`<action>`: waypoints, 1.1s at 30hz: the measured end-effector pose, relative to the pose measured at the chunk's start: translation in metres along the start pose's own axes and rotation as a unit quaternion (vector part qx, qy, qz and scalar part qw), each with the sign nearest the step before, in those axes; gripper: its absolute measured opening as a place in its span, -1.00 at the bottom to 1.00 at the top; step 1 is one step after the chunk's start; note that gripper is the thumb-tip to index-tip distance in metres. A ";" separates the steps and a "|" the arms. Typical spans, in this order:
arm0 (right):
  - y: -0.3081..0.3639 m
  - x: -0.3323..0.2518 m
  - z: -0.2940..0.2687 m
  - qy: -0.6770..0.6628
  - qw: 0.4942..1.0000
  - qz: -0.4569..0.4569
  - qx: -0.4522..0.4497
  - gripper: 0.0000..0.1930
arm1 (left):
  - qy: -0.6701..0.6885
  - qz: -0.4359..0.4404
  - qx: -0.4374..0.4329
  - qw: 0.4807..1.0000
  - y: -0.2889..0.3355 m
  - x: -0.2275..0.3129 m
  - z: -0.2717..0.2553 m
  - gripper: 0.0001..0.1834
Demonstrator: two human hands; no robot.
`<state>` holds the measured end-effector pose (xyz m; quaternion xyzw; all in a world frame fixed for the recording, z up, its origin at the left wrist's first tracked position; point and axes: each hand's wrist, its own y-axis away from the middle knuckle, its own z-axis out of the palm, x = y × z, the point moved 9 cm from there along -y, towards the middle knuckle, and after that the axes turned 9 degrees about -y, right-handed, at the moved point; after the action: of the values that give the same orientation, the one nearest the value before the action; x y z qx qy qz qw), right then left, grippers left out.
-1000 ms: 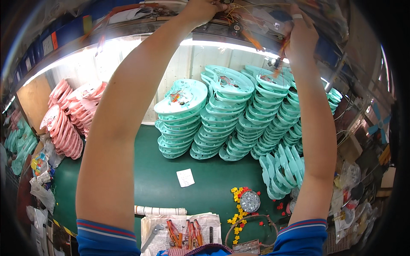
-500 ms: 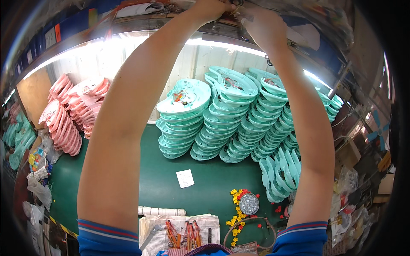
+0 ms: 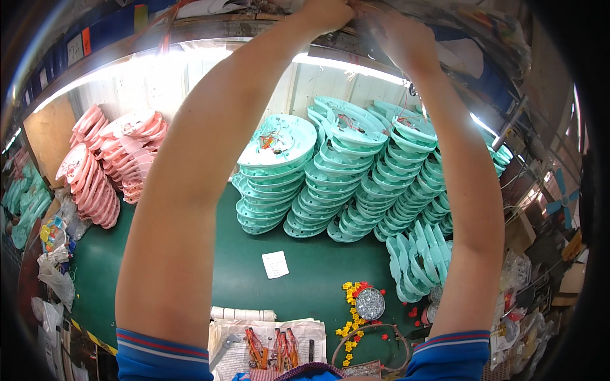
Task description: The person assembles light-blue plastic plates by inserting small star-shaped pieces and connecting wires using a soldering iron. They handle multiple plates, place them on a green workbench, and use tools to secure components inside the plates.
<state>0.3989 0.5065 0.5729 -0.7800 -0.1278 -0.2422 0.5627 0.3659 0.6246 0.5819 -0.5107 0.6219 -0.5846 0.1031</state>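
Both my arms reach up to a cluttered shelf (image 3: 254,26) at the top of the view. My left hand (image 3: 327,15) is closed at the shelf's front edge, its fingertips close to my right hand. Beside it my right hand (image 3: 406,41) bends inward with curled fingers, partly blurred. Whatever the fingers hold is too small and blurred to make out. Thin wires with a small dark part (image 3: 413,91) hang below my right wrist. Farther down, tall stacks of turquoise plastic shells (image 3: 276,184) stand on the green table, the top ones carrying red wires and small parts.
Pink plastic shells (image 3: 95,184) are stacked at the left. On the green table (image 3: 248,292) lie a white paper note (image 3: 276,265), a round tin of small metal pieces (image 3: 370,303), yellow flower-shaped pieces (image 3: 348,330) and newspaper (image 3: 311,330) under orange-handled tools (image 3: 279,349). A lit tube (image 3: 352,71) runs under the shelf.
My right hand and forearm have shifted slightly right, and my left hand a little the same way. The hanging wires show more clearly. The stacks and table items stay put.
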 end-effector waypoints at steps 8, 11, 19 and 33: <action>0.003 -0.008 -0.004 -0.016 0.999 -0.037 0.020 -0.80 | -0.159 0.018 0.055 0.986 -0.004 0.004 -0.016 -0.72; -0.004 -0.006 -0.002 0.008 1.000 0.007 -0.018 -0.79 | -0.175 0.024 0.065 0.982 -0.002 0.005 -0.018 -0.70; 0.009 0.032 0.010 -0.127 0.990 0.056 0.037 -0.70 | -0.268 0.075 0.193 0.941 0.017 0.032 -0.022 -0.71; 0.056 0.117 -0.015 -0.435 0.771 0.340 0.316 -0.79 | -0.310 0.142 0.153 0.927 0.014 0.030 -0.013 -0.71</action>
<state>0.5209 0.4654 0.5922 -0.5727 -0.1547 0.3844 0.7074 0.3353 0.6070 0.5884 -0.5510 0.5278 -0.4643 0.4498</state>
